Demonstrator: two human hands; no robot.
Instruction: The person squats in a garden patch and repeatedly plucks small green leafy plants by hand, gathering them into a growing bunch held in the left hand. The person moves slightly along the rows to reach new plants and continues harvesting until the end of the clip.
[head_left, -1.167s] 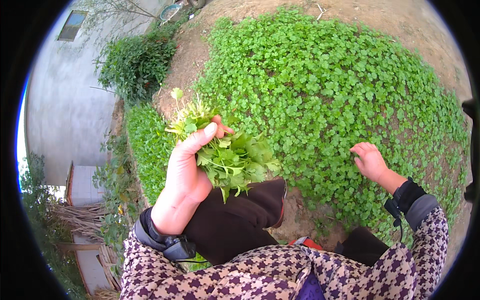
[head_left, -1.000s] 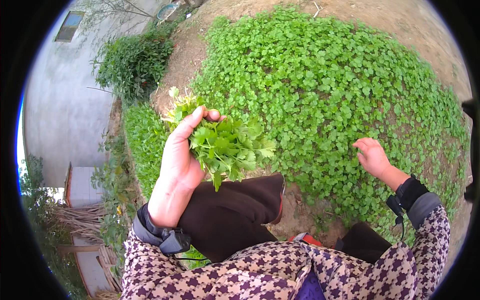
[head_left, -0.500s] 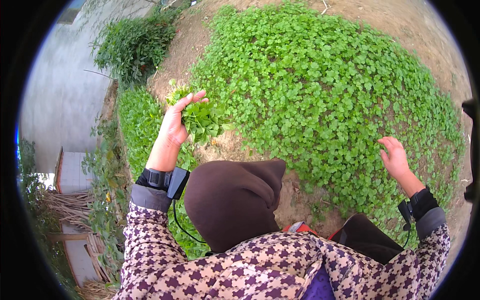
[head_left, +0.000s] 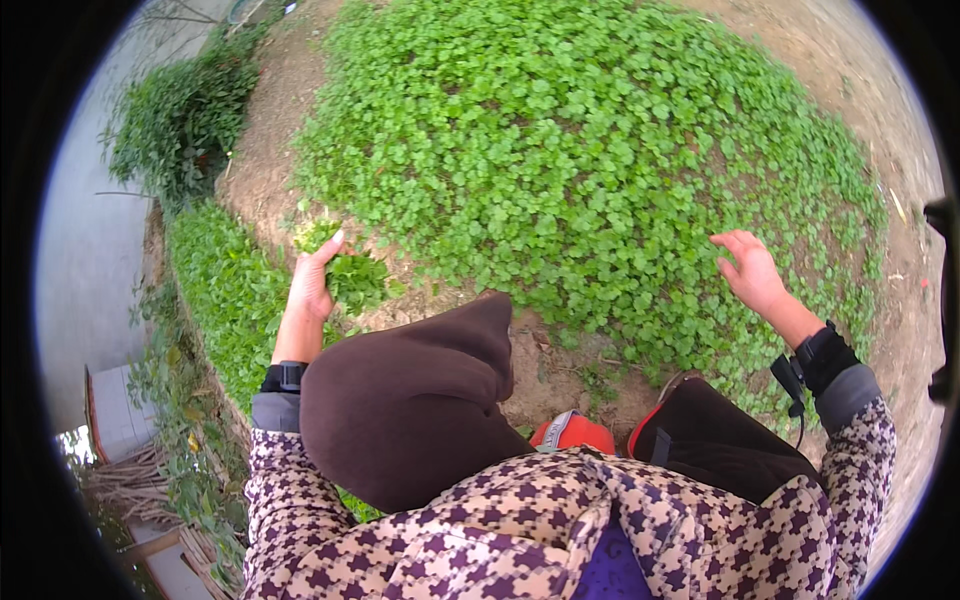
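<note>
My left hand (head_left: 316,280) is closed round a bunch of leafy greens (head_left: 357,281), thumb on top. Pale stem ends poke out past the thumb side and the green leaves hang to the right of the palm. Over the right part of a dense bed of low green plants (head_left: 560,170), my right hand (head_left: 750,268) hovers with its fingers slightly bent and apart, holding nothing. The fingertips are near the leaves; whether they touch any, I cannot tell.
My bent knee (head_left: 400,410) in dark trousers and a red shoe (head_left: 574,432) are at the bed's near edge. A second strip of greens (head_left: 222,270) runs along the left. Beyond are a bush (head_left: 185,115), a grey wall (head_left: 80,260) and stacked sticks (head_left: 135,485).
The view has shifted. My left hand with the bunch is lower and its fingers now curl under the leaves. My right hand has moved a little up and to the left.
</note>
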